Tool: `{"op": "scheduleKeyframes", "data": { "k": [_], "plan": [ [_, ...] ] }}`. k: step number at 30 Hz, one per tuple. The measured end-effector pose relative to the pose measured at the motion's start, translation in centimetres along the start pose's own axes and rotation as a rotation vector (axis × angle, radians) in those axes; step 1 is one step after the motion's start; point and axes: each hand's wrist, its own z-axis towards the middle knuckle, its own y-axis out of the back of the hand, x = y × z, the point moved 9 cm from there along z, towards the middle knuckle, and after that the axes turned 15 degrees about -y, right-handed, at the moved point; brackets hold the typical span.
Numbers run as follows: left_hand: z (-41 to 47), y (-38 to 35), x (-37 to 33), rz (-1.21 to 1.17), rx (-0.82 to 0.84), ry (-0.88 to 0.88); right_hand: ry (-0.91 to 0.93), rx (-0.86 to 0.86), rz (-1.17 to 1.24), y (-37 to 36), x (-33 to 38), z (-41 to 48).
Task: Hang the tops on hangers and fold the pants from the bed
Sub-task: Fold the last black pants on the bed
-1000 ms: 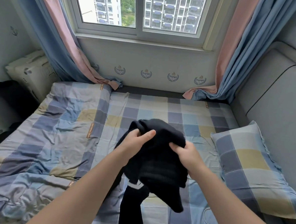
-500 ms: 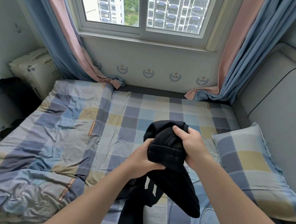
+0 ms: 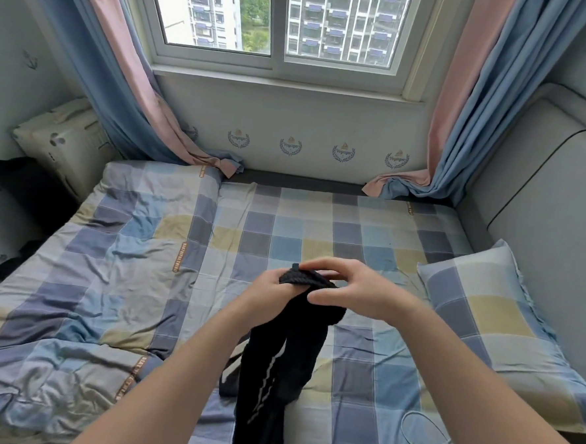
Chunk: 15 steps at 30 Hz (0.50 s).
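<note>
Your left hand [image 3: 269,290] is gripping the black pants [image 3: 276,365] at the waistband [image 3: 303,279], your right hand [image 3: 352,292] pinching beside it; the bundle is now hanging straight, nearly ready for folding.

Wall emblems [image 3: 238,139] below the window [image 3: 280,18]: four laurel-wreath crests, each bearing a script word that appeared to read "Voyager". Orange strip [image 3: 183,257] on the duvet [image 3: 105,244] of the bed [image 3: 318,230]: capitals began "BEAUTIFUL"; the remainder was too small to read.
</note>
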Motion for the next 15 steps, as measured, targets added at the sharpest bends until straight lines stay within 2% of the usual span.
{"op": "scheduleKeyframes", "data": {
  "k": [3,5,8,11,15],
  "plan": [
    [-0.2,1.1,0.3,-0.072,-0.054,0.070,-0.010,-0.229,-0.123,1.1,-0.6,0.5],
    [-0.4,1.4,0.7,-0.069,-0.042,0.085,0.001,-0.299,-0.127,1.4,-0.7,0.7],
    [-0.4,2.0,1.3,-0.035,-0.106,0.027,0.056,-0.372,0.079,2.8,0.0,0.5],
    [-0.3,2.9,2.9,0.184,-0.179,-0.019,0.111,-0.426,0.275,4.2,0.8,-0.4],
    [-1.6,4.1,6.6,0.440,-0.199,0.056,0.120,-0.505,0.458,5.9,-0.3,-1.2]
  ]
}}
